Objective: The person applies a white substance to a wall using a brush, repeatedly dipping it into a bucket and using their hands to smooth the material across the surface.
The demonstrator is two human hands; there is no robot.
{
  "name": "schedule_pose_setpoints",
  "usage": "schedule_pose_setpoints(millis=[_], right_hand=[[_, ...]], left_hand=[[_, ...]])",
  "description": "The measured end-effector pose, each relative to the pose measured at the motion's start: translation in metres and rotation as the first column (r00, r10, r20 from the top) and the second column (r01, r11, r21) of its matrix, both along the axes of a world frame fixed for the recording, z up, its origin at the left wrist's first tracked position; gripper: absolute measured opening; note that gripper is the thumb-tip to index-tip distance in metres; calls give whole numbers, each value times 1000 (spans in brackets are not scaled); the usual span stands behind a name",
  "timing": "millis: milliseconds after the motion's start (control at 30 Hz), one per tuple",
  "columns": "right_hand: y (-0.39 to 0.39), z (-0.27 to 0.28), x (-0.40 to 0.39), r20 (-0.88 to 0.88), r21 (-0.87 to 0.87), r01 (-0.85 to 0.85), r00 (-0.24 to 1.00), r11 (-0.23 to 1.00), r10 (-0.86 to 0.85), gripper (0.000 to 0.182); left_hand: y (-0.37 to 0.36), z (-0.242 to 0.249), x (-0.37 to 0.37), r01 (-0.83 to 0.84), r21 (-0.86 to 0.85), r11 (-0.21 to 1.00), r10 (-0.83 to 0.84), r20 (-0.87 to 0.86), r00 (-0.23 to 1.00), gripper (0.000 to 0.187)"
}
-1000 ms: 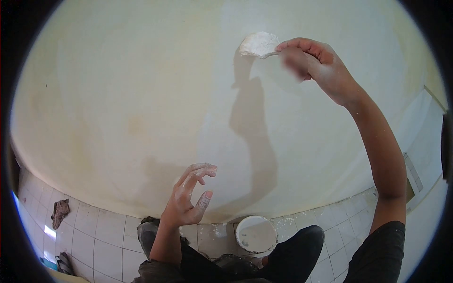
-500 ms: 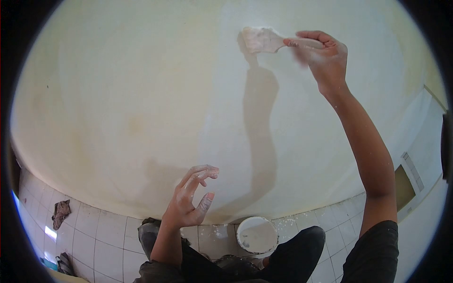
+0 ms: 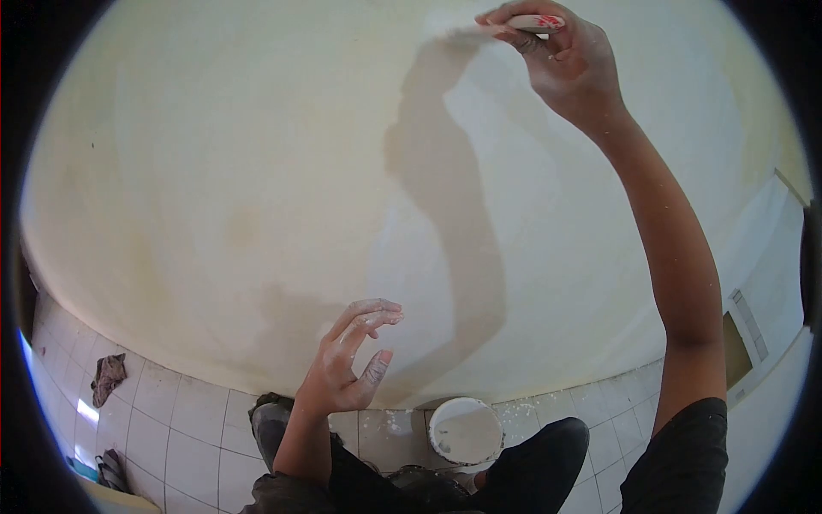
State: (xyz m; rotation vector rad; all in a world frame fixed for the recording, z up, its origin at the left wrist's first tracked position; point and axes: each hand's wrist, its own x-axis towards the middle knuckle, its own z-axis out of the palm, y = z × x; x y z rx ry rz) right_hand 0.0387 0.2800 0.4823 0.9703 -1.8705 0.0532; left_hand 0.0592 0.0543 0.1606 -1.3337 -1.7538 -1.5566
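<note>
High on the wall (image 3: pixel 282 154), my right hand (image 3: pixel 578 73) grips a paintbrush (image 3: pixel 539 23) by its pale handle, whose end shows red marks. The brush head is blurred and partly hidden behind my fingers, close to a whiter patch of wall. My left hand (image 3: pixel 349 353) hangs lower down in front of the wall, fingers curved and apart, with nothing in it. White paint spots both hands. Between my legs on the floor stands a white bucket (image 3: pixel 435 445) with whitish paint inside.
Pale floor tiles (image 3: pixel 193 407) run along the wall's foot, splashed with white near the bucket. A crumpled dark rag (image 3: pixel 109 379) lies at left, with a dark item (image 3: pixel 111 473) below it. A recessed opening (image 3: pixel 735 351) is at right. My knees flank the bucket.
My right hand has moved up with the paintbrush, its handle now tilted so that the end faces me. The arm's shadow has shifted and widened. My left hand has barely moved.
</note>
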Motion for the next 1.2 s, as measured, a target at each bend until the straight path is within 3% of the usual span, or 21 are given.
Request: schedule_pose_setpoints(millis=[67, 133, 200, 267, 367, 467, 667, 700, 900, 1000, 1100, 1200], right_hand=[[1, 3, -30, -201, 193, -227, 943, 955, 265, 8], [-2, 1, -40, -294, 351, -29, 945, 936, 140, 6], [-7, -7, -41, -316, 364, 45, 945, 931, 78, 10], [-13, -24, -35, -251, 251, -10, 965, 968, 75, 18], [6, -25, -45, -463, 243, 99, 886, 965, 25, 23], [5, -31, -51, -325, 236, -39, 939, 971, 117, 28], [6, -89, -34, -67, 371, -81, 991, 925, 114, 26], [2, -97, -32, -45, 382, -44, 997, 923, 66, 37], [2, -88, -32, 87, 410, 37, 993, 911, -79, 30], [3, -75, -25, 141, 369, 4, 988, 929, -60, 24], [-3, -54, -14, 299, 78, 18, 953, 997, -40, 23], [9, -25, -31, 216, 77, -160, 966, 984, 140, 17]], left_hand=[[-1, 1, 1, -4, -6, 1000, 4, 11, 1000, 42], [-2, 0, 0, -8, 0, 1000, 8, 13, 1000, 41], [-3, -1, -1, -15, 13, 1000, 15, 13, 1000, 40], [-3, -3, -4, -25, 36, 999, 25, 11, 1000, 38], [-1, -6, -3, -33, 42, 999, 33, 2, 999, 37], [-4, -6, -4, -45, 41, 998, 44, 14, 999, 37], [-4, -2, -2, -45, 34, 998, 44, 10, 999, 35], [-5, -1, -3, -45, 30, 999, 45, 9, 999, 34], [-4, -1, -4, -27, 15, 1000, 27, 11, 1000, 32], [-3, 0, -2, -20, 10, 1000, 20, 12, 1000, 31], [-4, -2, -4, -35, 20, 999, 36, -18, 999, 30], [-5, -3, -3, -54, 28, 998, 54, -29, 998, 31]])
